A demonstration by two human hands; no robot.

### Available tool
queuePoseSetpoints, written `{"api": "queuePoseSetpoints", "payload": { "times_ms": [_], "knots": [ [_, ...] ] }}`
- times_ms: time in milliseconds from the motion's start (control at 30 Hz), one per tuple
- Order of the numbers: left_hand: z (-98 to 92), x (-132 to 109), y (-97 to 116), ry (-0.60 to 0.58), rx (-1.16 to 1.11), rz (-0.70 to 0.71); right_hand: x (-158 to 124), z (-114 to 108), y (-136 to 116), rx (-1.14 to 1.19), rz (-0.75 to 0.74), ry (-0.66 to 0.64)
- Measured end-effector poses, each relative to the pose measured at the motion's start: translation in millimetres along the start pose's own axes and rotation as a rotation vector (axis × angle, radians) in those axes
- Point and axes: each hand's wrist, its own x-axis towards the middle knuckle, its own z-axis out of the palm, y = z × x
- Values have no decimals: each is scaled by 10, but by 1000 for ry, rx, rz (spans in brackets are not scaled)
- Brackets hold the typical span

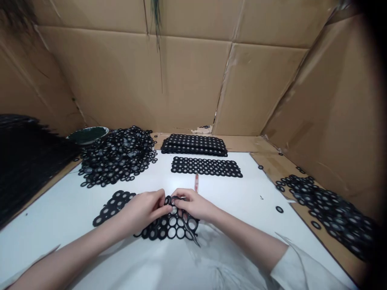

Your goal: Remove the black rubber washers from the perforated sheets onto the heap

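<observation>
In front of me is a sheet of joined black rings [162, 233], its near part raised toward me and its left end lying on the table. My left hand [148, 205] is closed, with thumb and forefinger pinching the sheet's upper edge. Right beside it, my right hand [193, 203] is closed on the same sheet, fingertips curled in. A slim, dark, pointed piece [191, 233] hangs below the right fingers; I cannot tell whether it is a tool. The exact spot between the fingertips is partly hidden.
A large heap of loose black rings [121, 157] lies back left, near a green-filled dish [87, 135]. Stacked ring sheets [193, 144] and a single sheet [207, 166] lie ahead, with a clear-and-red pen-like stick [196, 183]. More rings [329, 209] spread right. Cardboard walls [187, 80] enclose the table.
</observation>
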Motion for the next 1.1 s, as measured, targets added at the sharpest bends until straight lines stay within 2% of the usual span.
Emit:
{"api": "queuePoseSetpoints", "payload": {
  "times_ms": [100,200,233,267,333,367,400,500,567,700,867,900,933,967,1033,1067,1100],
  "knots": [
    [117,39,-28,-9,-59,21,33,98,89,76,-8,-14],
    [92,88,-108,-19,-132,14,44,151,207,112,16,6],
    [50,97,-145,53,-143,-20,42,151,238,113,44,33],
    [0,99,-182,183,-147,-68,41,145,261,115,77,70],
    [-88,80,-233,561,-121,-186,38,128,278,155,134,143],
    [-106,61,-239,712,-93,-219,36,125,273,194,153,165],
    [-99,36,-229,747,-49,-215,35,128,260,240,164,178],
    [49,-40,-130,418,93,25,11,175,195,357,143,163],
    [172,-77,-55,273,160,123,-28,215,146,366,73,134],
    [260,-110,32,126,78,125,-119,244,83,281,-60,111],
    [140,-82,63,-34,-90,102,-145,235,117,249,-83,50],
    [97,-66,47,-29,-110,78,-140,235,137,261,-65,32],
    [49,-50,21,25,-116,27,-134,235,158,277,-44,18],
    [1,-35,-12,114,-107,-41,-128,235,177,296,-22,9],
    [-75,-22,-77,384,-32,-192,-113,233,201,317,12,23],
    [-89,-26,-98,485,29,-199,-106,232,202,320,21,49],
    [-83,-37,-106,534,75,-153,-99,232,196,325,29,82]
  ]
}}
